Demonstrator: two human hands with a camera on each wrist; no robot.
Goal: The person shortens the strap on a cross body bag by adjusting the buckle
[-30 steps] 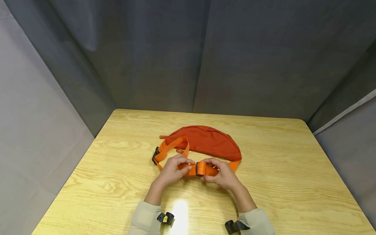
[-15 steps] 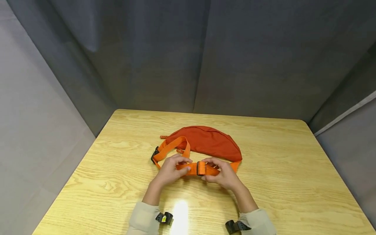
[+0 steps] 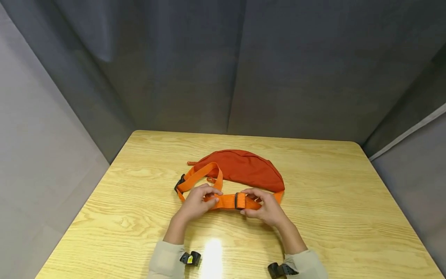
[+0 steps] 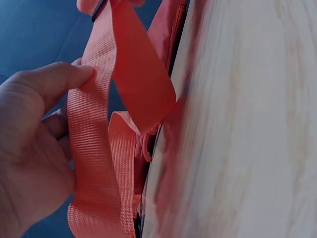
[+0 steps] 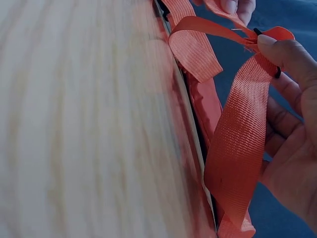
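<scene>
A red half-moon waist bag (image 3: 244, 167) lies on the table with its orange strap (image 3: 227, 201) looped toward me. My left hand (image 3: 196, 202) pinches the strap between thumb and fingers, left of a black slider buckle (image 3: 240, 200). Right at that slider, my right hand (image 3: 265, 207) pinches the webbing where it folds through. In the right wrist view the thumb (image 5: 290, 52) presses on the webbing beside the slider, and a length of strap hangs below. The left wrist view has the strap (image 4: 94, 134) running past my left thumb, with a loop hanging behind it.
A black side-release buckle part (image 3: 180, 183) sits on the strap's left loop. An orange zipper pull (image 3: 192, 163) sticks out from the bag's left end. The wooden table (image 3: 331, 209) ends at dark curtains (image 3: 181, 77) at the back.
My left hand has slid left along the strap, away from the slider, so more webbing shows between the hands. The right hand keeps its hold at the slider; the bag stays put.
</scene>
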